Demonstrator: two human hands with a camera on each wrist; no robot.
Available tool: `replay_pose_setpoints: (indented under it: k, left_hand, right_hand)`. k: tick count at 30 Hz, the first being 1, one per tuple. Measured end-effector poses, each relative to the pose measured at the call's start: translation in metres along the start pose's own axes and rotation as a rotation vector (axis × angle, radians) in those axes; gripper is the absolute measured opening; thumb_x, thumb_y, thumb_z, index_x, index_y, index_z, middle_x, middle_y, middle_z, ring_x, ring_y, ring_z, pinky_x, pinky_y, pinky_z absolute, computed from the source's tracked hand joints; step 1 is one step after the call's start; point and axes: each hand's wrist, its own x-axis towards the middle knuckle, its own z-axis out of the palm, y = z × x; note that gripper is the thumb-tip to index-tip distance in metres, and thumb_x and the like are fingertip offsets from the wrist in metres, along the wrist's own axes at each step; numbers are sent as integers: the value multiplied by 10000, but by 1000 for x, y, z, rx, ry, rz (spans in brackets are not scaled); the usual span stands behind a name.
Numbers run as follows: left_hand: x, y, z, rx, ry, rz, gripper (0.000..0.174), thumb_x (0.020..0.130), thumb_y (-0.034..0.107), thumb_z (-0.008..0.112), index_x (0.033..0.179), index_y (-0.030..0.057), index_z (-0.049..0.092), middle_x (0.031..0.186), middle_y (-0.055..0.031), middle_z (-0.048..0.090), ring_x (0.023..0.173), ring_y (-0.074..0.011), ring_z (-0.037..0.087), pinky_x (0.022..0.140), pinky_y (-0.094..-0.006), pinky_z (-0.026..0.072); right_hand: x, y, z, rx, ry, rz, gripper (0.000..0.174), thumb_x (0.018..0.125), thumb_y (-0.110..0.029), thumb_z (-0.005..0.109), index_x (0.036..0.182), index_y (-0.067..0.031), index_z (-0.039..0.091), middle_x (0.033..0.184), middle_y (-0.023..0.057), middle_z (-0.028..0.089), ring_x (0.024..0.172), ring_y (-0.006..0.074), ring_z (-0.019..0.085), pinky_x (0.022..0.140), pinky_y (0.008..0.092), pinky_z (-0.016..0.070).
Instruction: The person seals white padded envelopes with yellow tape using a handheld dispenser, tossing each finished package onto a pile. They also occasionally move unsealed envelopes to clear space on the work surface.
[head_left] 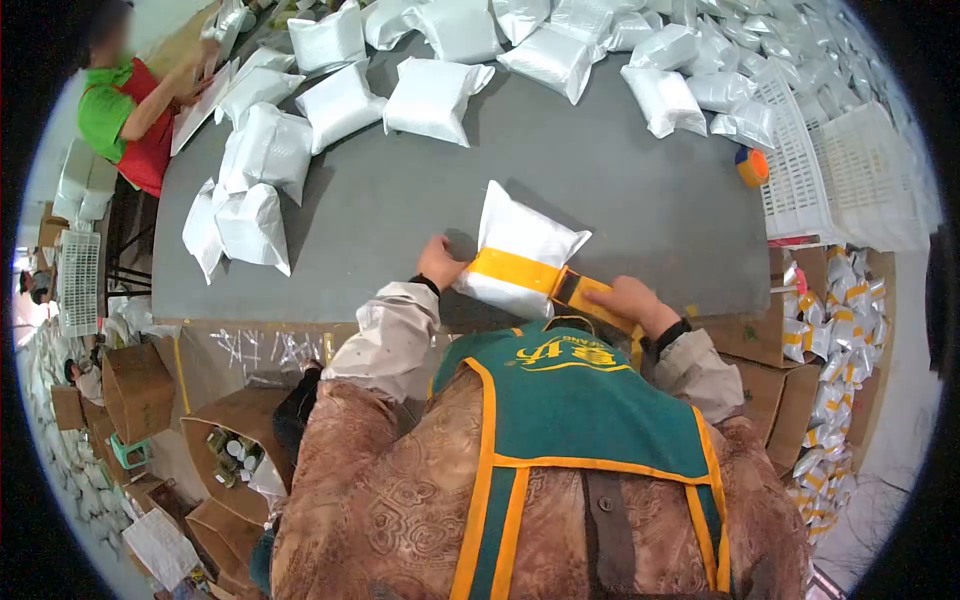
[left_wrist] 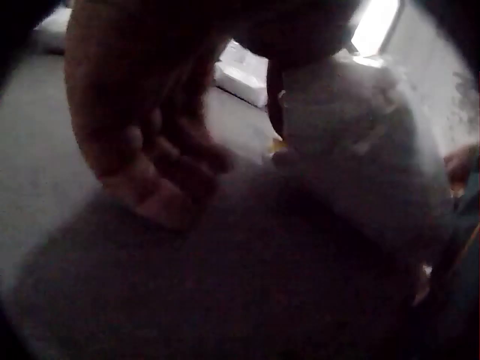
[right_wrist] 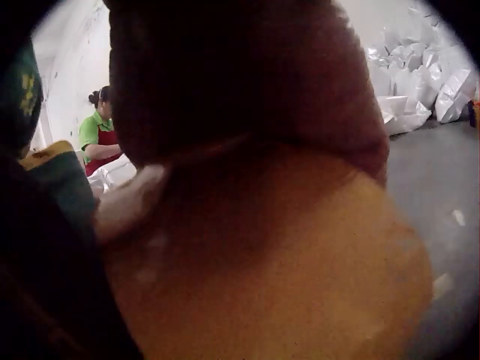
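A white plastic package (head_left: 515, 230) lies near the table's front edge, with a band of yellow tape (head_left: 515, 268) across it. At its left end the left hand (head_left: 440, 263) touches the package; in the left wrist view that hand (left_wrist: 150, 127) is dark, its fingers curved beside the package (left_wrist: 352, 142). The right hand (head_left: 640, 303) grips a yellow-orange tape dispenser (head_left: 600, 300) at the package's right edge. In the right wrist view a large tan-orange surface (right_wrist: 285, 262) fills the space below the dark right hand (right_wrist: 247, 82).
White packages (head_left: 435, 98) line the back and left of the grey table (head_left: 350, 230). An orange tape roll (head_left: 751, 167) and white crates (head_left: 800, 150) stand at the right. Another person (head_left: 125, 110) is at the back left. Cardboard boxes (head_left: 235, 440) stand below the table.
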Motion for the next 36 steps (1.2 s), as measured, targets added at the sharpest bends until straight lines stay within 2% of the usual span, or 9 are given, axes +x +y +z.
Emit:
replay_pose_setpoints:
  k: [3,4,8,11,15,21,23,28,36]
  left_hand:
    - [1,10,-20,-194,-225,-4,452,752,385,728,996,9,661,871,-158,677,792,-296,651,712,-375,505]
    - [-5,30,-38,-350,-469,-270,551,762,446,711,1073,-1,623,955,-183,664,871,-317,639,764,-376,494]
    - [-49,46,-30,-111,-426,95,490,919,409,546,1202,9,562,1117,-184,626,1033,-289,606,857,-358,475]
    - [-59,51,-38,-1415,-857,-648,517,979,417,424,1323,32,455,1225,-134,582,1120,-211,549,919,-335,436]
    - [-45,29,-1,-1231,-631,-158,625,901,242,583,1427,52,303,1433,-130,376,1301,-239,377,1088,-366,290]
    - [-51,97,-38,-531,36,224,830,582,147,862,1300,67,453,1297,-166,445,1199,-292,442,1005,-376,379]
    - [-37,92,-26,-414,115,237,542,597,174,864,1001,38,530,1079,-147,566,985,-258,551,858,-367,455]
    - [-23,62,-47,-804,48,-286,410,665,199,851,801,70,487,813,-83,585,746,-152,560,635,-276,463]
    - [-23,22,1,-887,-327,-335,396,718,301,809,743,124,456,678,8,490,633,-91,427,530,-248,319]
  right_hand:
    - [3,-17,1,-15,18,24,759,764,-667,550,836,80,665,889,296,636,869,431,619,770,464,484]
    - [2,-19,0,-17,22,40,759,765,-665,550,836,82,664,889,296,637,869,430,619,771,461,486]
    - [-4,-12,-8,47,21,11,745,770,-655,559,871,76,664,875,265,648,824,398,633,736,443,492]
    - [-15,-14,-25,350,1,-98,657,813,-585,578,885,62,666,825,178,670,713,281,645,656,372,496]
    - [-51,-76,-66,867,-166,-218,482,878,-440,603,954,34,650,780,57,643,643,108,581,568,259,455]
    - [-16,-99,-51,707,-174,-143,510,867,-450,618,999,41,644,825,75,646,719,120,589,627,261,455]
    - [-11,-96,-49,675,-146,-174,522,868,-456,608,998,48,639,805,73,645,719,123,592,633,261,457]
    - [-54,-43,-76,387,-22,-248,574,833,-503,599,918,61,657,790,141,667,708,205,633,631,334,476]
    - [-8,4,-12,-1,-32,-23,688,803,-598,541,931,65,671,979,282,642,913,395,630,811,441,478]
